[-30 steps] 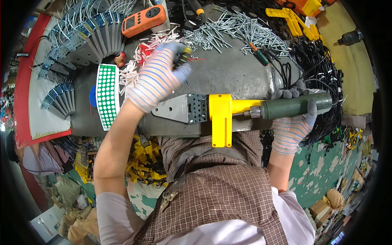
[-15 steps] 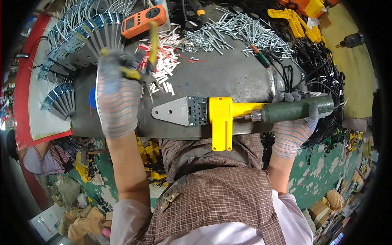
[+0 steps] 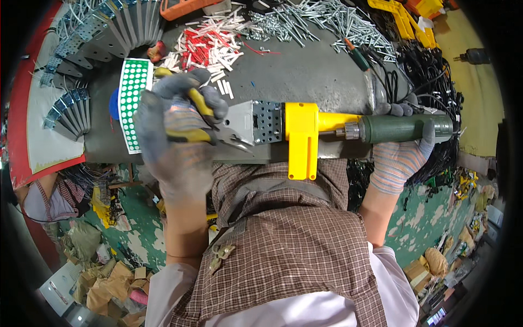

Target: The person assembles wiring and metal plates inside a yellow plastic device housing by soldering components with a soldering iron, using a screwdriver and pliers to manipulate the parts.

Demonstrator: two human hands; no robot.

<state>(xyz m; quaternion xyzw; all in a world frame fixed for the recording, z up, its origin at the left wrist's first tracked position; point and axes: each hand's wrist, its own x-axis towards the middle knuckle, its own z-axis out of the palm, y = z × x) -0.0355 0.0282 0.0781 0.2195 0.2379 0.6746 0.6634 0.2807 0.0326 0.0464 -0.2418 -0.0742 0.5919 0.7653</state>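
Note:
My left hand (image 3: 177, 131), gloved and smeared by motion, grips pliers with yellow-and-dark handles (image 3: 190, 135). Their narrow jaws lie over or beside a tapered grey metal plate (image 3: 238, 121); contact I cannot tell. That plate joins a perforated metal bracket (image 3: 267, 122), against which sits a yellow plastic handle piece (image 3: 302, 136). In my right hand (image 3: 400, 155), also gloved, is a dark green electric screwdriver (image 3: 392, 128), lying level. Its bit points left into the yellow piece, where the tip is hidden.
A sheet of green dot stickers (image 3: 135, 98) lies left of my left hand. Beyond are white and red sleeves (image 3: 210, 46), long screws (image 3: 338, 22) and a smaller green-handled screwdriver (image 3: 357, 56). Metal assemblies (image 3: 71, 111) fan out at left; black cables (image 3: 430, 76) heap at right.
My left hand has swung right and nearer with the pliers, bringing the jaws to the grey plate and uncovering the sticker sheet. My right hand keeps its hold; the scene sits higher in the picture.

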